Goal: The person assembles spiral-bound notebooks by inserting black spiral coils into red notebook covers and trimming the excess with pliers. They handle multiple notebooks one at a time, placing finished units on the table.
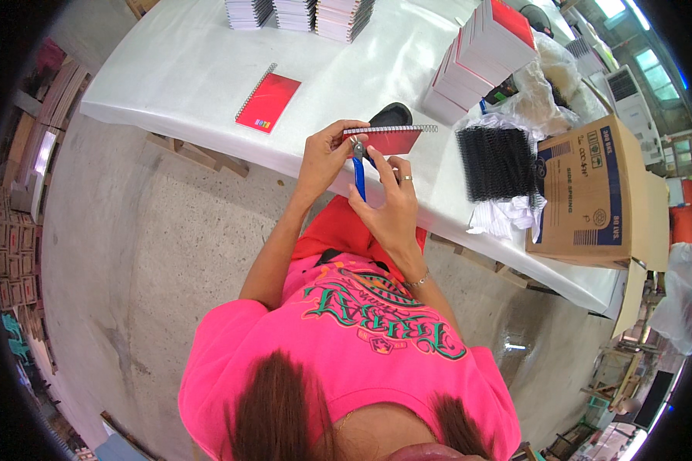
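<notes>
While the left hand [324, 160] pinches the left end of a red spiral notebook [388, 143] at the table's front edge, the right hand [392, 207] grasps blue-handled pliers [360, 173], their jaws set at the left end of its coil, which juts past the right end; the step in hand looks like working the coil's end; the next move would call for a steady notebook and a careful squeeze, clear of the left fingers; a black oval object [392, 114] lies just beyond, on the white-covered table [169, 69]; rightward, black coils [496, 163] rest on crumpled white paper [507, 217], beside a cardboard box [580, 196] with flaps spread, its inside hidden; clear plastic bags [533, 91] beyond hold something I cannot make out; near them stand stacked red-covered books [477, 60]; leftward lies another coil-bound red notebook [271, 101]; farthest are notebook piles [294, 15].
</notes>
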{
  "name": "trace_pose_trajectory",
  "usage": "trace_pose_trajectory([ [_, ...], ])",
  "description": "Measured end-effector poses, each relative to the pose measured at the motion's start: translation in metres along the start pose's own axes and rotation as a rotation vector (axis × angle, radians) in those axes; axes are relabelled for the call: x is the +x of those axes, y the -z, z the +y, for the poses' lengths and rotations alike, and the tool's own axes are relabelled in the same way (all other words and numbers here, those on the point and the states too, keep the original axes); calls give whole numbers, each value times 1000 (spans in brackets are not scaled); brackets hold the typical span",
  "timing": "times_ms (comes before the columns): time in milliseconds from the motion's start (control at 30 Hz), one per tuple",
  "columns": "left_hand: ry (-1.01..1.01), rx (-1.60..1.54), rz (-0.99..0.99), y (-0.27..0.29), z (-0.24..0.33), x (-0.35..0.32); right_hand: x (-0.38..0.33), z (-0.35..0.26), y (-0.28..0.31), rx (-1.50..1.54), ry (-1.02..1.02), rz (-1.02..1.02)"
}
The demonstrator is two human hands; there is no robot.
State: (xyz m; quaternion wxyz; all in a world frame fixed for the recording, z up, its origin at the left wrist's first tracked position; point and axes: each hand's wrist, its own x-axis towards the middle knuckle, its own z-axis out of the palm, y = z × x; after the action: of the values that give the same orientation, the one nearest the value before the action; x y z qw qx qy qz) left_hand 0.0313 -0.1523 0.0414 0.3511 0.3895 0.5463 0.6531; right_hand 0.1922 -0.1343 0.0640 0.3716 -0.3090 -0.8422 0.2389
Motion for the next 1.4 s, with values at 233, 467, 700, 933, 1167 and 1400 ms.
trace_pose_trajectory([
  [233, -48, 2, 15, -1, -2, -2, 1, 3, -6, 3, -8, -20],
  [467, -89, 44, 50, -4, 0, -4, 0, -3, -4, 54, -81, -84],
  [700, -210, 176, 156, -16, -13, -11, 26, 8, 23, 1666, -796, -632],
  [933, -78, 176, 334, 24, 42, -3, 16, 67, 50, 288, -281, -281],
  [1167, -368, 557, 193, 141, 79, 69, 5, 128, 40, -393, -106, 59],
  [1400, -281, 1455, -198, 143, 63, 131, 5, 127, 37, -438, -95, 72],
])
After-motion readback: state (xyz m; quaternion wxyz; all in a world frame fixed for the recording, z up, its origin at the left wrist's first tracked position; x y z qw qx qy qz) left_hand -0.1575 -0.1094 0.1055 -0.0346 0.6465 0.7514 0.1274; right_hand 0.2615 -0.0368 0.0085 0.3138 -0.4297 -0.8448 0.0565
